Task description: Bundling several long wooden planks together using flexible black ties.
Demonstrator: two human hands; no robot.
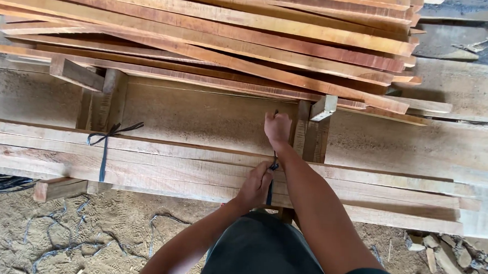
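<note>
From where I stand, the person leans over a bundle of pale planks (pixel 198 170) lying across a low wooden trestle (pixel 310 134). The right hand (pixel 277 127) is clenched around the upper end of a dark cord (pixel 273 165), held above the far edge of the bundle. The left hand (pixel 255 184) is closed on the same cord down at the near side, pressed against the top plank. Farther left, a second dark tie (pixel 105 147) already circles the bundle, knotted on top with loose ends. Behind, a larger heap of reddish boards (pixel 232 38) rests on the trestle. Cord scraps (pixel 58 238) litter the sawdust floor (pixel 119 230).
</note>
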